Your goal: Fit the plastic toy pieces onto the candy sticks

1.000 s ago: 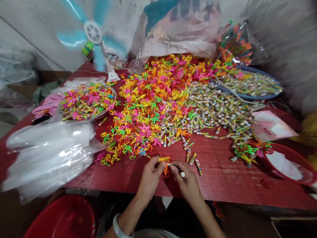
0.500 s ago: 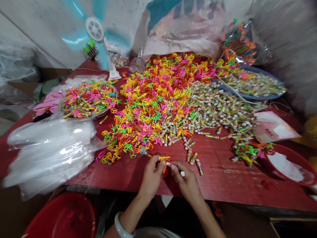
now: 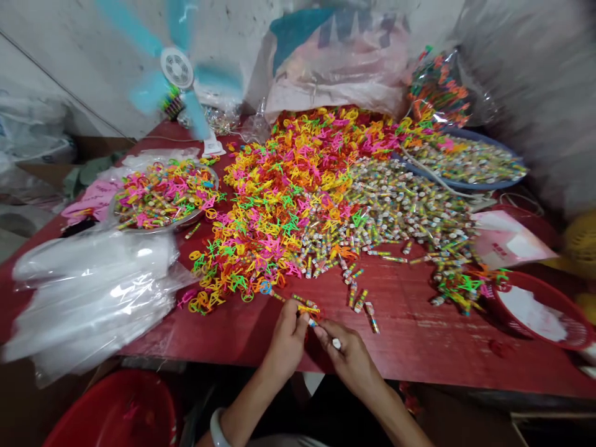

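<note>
Near the front edge of the red table, my left hand (image 3: 286, 338) pinches a yellow and orange plastic piece (image 3: 308, 308). My right hand (image 3: 347, 354) meets it from the right, its fingers closed on a small wrapped candy tube (image 3: 312, 322) that touches the plastic piece. A second white-ended tube (image 3: 336, 343) pokes out between the right fingers. Just beyond the hands lies a large heap of coloured plastic pieces (image 3: 265, 217), beside a heap of wrapped tubes (image 3: 410, 202). A few loose tubes (image 3: 371, 316) rest to the right.
A metal bowl of mixed pieces (image 3: 215, 183) and clear plastic bags (image 3: 97, 292) are at left. Behind stands a spinning fan (image 3: 177, 68). At right are a blue tray (image 3: 505, 184), a red basket (image 3: 570, 316) and paper (image 3: 512, 239). A red tub (image 3: 112, 413) is below.
The view has shifted slightly. Both hands have moved a little lower and stay together, and the yellow and orange piece is tilted differently between them.
</note>
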Available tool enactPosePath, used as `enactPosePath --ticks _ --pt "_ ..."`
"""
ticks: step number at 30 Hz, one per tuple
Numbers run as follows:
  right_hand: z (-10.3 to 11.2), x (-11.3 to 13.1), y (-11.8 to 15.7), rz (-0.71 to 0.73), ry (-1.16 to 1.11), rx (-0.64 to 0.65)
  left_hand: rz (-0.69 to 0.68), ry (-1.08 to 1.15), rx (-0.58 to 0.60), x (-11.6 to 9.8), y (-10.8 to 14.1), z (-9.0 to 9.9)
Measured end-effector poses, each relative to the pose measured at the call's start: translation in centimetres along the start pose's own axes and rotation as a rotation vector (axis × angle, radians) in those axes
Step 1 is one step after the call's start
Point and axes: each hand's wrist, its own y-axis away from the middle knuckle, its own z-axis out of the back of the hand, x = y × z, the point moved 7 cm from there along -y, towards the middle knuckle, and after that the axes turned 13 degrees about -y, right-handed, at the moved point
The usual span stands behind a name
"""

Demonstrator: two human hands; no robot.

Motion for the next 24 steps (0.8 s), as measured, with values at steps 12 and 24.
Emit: enactPosePath --ticks 12,24 --pt "4.2 -1.8 1.4 -0.109 -0.114 -0.258 -0.071 -0.017 0.167 -2.0 -1.9 -3.8" --pt "14.8 -1.5 1.7 -0.114 -0.073 -0.642 -0.001 0.196 0.225 -0.7 -2.9 -4.7"
